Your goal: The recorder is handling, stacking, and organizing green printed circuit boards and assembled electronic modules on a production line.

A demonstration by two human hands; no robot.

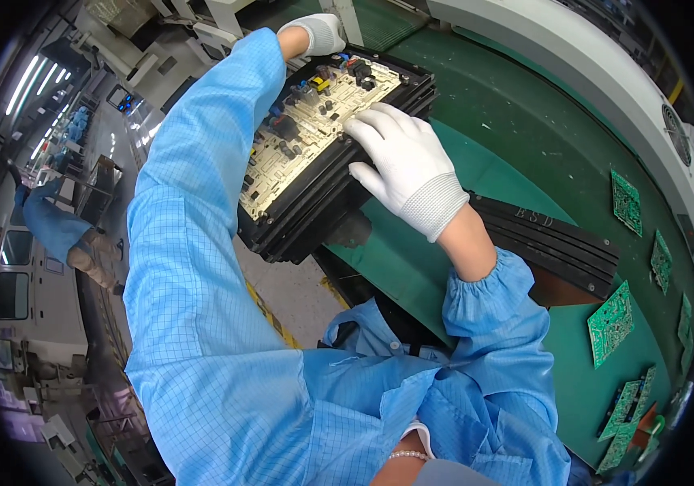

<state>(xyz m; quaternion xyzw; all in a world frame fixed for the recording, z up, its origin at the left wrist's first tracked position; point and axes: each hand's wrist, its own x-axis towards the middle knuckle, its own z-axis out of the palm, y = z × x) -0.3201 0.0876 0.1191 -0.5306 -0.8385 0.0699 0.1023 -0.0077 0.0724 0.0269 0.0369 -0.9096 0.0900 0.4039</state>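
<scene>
A cream-coloured circuit board (314, 121) crowded with components lies face up in a black tray (322, 178), the top one of a stack. At the stack's far end, my left hand (322, 34) in a white glove is closed, its fingers curled; what it grips is hidden. My right hand (402, 155), also gloved in white, reaches over the tray's right long edge. Its fingertips rest at the rim of the board, while the thumb stands apart by the tray's side. Both arms are in blue checked sleeves.
Beside my right forearm lies a black ridged block (549, 243) on the green surface (493, 174). Several green circuit boards (611, 324) are spread along the right. A white curved machine housing (557, 65) borders the far side. Another person (59, 223) stands at the far left.
</scene>
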